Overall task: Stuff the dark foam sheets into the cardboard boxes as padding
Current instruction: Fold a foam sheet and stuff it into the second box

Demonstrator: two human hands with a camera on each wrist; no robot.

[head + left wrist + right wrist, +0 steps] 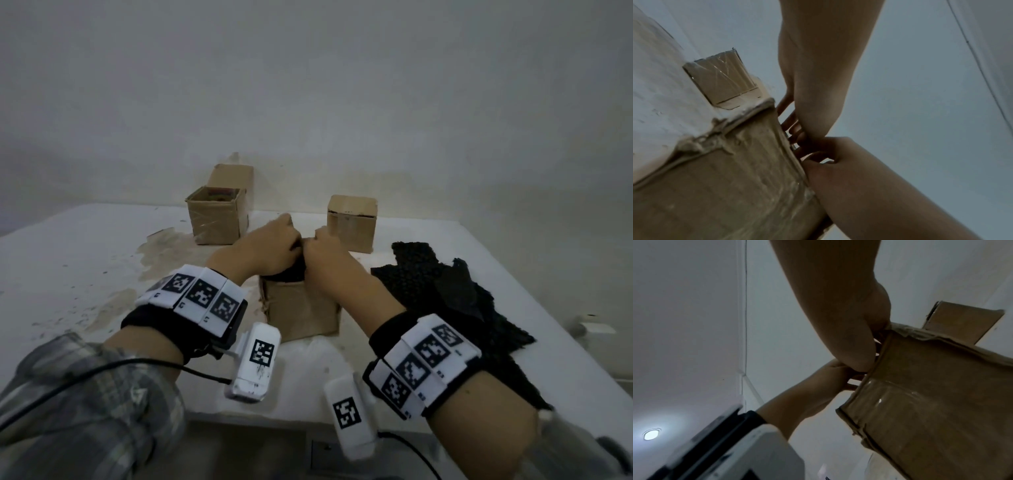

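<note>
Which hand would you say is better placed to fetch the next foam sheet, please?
Right hand: the spare foam sheets lie on its side of the near box; the left hand would have to cross over.

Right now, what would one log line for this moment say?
step: stuffing foam | box: near | left hand: on foam | right hand: on foam | spare foam: right of box

You face a plain pale wall (308, 85), white stained table (68, 260) butted against it, round ceiling light (651, 434) glowing above.
</note>
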